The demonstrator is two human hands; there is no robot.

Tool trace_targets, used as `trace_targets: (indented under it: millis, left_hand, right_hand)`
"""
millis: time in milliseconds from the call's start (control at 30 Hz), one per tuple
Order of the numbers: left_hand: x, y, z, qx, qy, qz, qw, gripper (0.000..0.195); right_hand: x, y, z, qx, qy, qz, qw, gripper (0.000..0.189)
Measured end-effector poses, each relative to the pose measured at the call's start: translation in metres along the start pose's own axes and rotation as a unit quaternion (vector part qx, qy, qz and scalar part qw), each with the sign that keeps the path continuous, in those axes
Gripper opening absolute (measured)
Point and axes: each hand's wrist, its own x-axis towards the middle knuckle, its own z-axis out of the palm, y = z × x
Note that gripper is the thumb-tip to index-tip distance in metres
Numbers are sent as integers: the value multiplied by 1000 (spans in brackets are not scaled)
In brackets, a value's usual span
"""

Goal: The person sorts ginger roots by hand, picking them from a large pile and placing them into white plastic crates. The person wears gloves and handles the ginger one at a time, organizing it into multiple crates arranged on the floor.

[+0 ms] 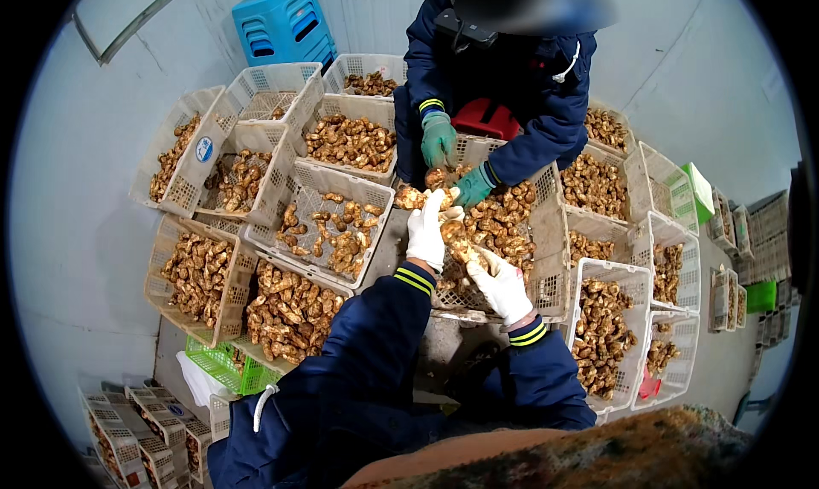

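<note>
My left hand (pixel 427 232), in a white glove, is raised over the near left side of a white plastic crate (pixel 551 258) of brown matsutake-like mushrooms. A thick pale mushroom (pixel 409 199) is in its fingers, close to a co-worker's green glove. Lower and to the right, my right hand (pixel 502 287), also white-gloved, grips the stem of a long mushroom (pixel 459 242) whose brown cap points up and left. More mushrooms (pixel 502 223) lie heaped in the crate beneath both hands, partly hidden by them.
A co-worker sits opposite, their green-gloved hands (pixel 473 185) in the same crate, one near a round-capped mushroom (pixel 436 178). Crates of mushrooms flank me, including a sparsely filled crate (pixel 301 188) at left and a fuller crate (pixel 643 284) at right. Blue stools (pixel 281 22) stand stacked behind.
</note>
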Motion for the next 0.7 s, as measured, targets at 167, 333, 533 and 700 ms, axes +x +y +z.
trace_targets:
  millis: [167,333,533,700]
  left_hand:
    - [4,-4,-2,-48,67,-37,996,38]
    - [1,-9,2,63,73,6,995,39]
    - [3,-6,-1,105,57,-64,991,43]
    - [-7,6,3,167,18,12,986,43]
  right_hand:
    - [-1,-2,-9,-239,22,-60,969,51]
    - [-3,-6,-8,-272,20,-28,962,54]
    - [-4,-9,-6,-313,28,-108,943,56]
    - [0,-4,-6,-282,23,-188,941,58]
